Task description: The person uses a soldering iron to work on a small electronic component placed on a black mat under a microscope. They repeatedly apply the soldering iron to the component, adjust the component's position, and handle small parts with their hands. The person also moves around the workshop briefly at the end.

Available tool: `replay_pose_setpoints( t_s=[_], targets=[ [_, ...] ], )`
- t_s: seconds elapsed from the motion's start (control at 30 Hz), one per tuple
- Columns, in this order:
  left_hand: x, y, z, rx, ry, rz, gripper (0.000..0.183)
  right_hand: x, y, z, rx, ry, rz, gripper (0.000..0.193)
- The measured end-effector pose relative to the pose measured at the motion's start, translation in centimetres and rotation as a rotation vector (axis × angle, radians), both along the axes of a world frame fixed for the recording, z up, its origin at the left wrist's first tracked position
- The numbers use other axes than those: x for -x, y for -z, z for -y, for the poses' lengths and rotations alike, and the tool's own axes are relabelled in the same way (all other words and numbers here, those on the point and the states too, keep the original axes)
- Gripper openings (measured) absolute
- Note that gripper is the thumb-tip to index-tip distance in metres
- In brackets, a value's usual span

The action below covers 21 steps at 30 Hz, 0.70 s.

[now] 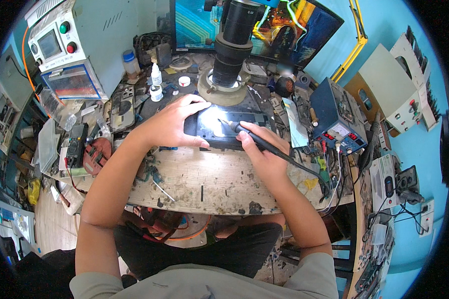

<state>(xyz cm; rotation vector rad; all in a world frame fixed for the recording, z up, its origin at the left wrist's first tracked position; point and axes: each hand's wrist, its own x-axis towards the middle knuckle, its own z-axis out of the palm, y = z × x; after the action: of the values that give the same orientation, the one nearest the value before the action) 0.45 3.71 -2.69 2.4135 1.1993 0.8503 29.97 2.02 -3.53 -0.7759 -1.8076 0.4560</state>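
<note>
Beneath the black cylindrical microscope (pixel 229 60), my left hand (pixel 170 122) is bracing the left end of the dark, flat rectangular device (pixel 217 131), thumb and fingers spread, while my right hand (pixel 264 155) is gripping a black, pen-shaped corded tool (pixel 257 140) over it; I can't tell whether the tip is touching. I'm judging the device light, stiff, slick and fragile, so I'm favouring its edges.

Left hand (pixel 172 122): thumb (pixel 197 142) and fingers (pixel 195 106) spread wide, tips pointing right. Left forearm (pixel 117 172) slants up and inward from a bent elbow. Right hand (pixel 264 145): thumb and index finger close together, pen-style, pointing leftward. Right forearm (pixel 294 202) angles inward.
</note>
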Motion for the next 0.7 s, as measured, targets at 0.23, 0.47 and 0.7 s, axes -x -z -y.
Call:
replay_pose_setpoints(
  t_s=[0.23, 0.47, 0.7],
  targets=[
    [0.2, 0.2, -0.3, 0.002, 0.014, 0.002, 0.099, 0.0, 0.5, -0.2, 0.017, 0.015, -0.018, 0.021],
    [0.1, -0.1, -0.1, 0.028, 0.000, -0.030, 0.101, 0.1, 0.4, -0.2, 0.000, 0.004, -0.009, 0.021],
    [0.1, 0.0, -0.2, 0.033, 0.001, -0.035, 0.102, 0.0, 0.7, -0.4, -0.005, -0.004, -0.031, 0.020]
  ],
)
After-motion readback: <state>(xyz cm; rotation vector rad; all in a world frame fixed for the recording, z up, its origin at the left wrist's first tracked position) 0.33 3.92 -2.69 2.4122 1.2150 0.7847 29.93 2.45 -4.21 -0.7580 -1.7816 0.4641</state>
